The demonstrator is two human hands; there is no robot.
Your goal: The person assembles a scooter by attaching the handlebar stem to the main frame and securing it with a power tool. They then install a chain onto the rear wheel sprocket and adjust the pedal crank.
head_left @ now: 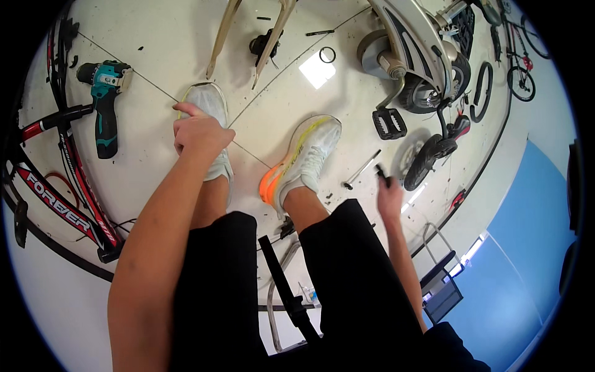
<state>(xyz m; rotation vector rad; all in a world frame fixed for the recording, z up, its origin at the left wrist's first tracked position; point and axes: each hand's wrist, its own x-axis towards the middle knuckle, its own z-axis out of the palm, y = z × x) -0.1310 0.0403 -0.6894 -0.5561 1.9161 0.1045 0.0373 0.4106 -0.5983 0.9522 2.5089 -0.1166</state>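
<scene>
My left hand is closed above my left shoe, seen from its back. One finger points out to the left, and whatever the curled fingers may hold is hidden. To the right of my right shoe, my slightly blurred right hand closes on a short black piece whose exact kind I cannot make out. A thin metal rod with a wider end lies on the floor just left of that hand. Left of my left hand rests a teal and black cordless drill.
A red and black bicycle frame lies at the left. Ahead are beige fork legs, a black part and a black ring. A small-wheeled bike with a black pedal occupies the far right. Debris dots the tiled floor.
</scene>
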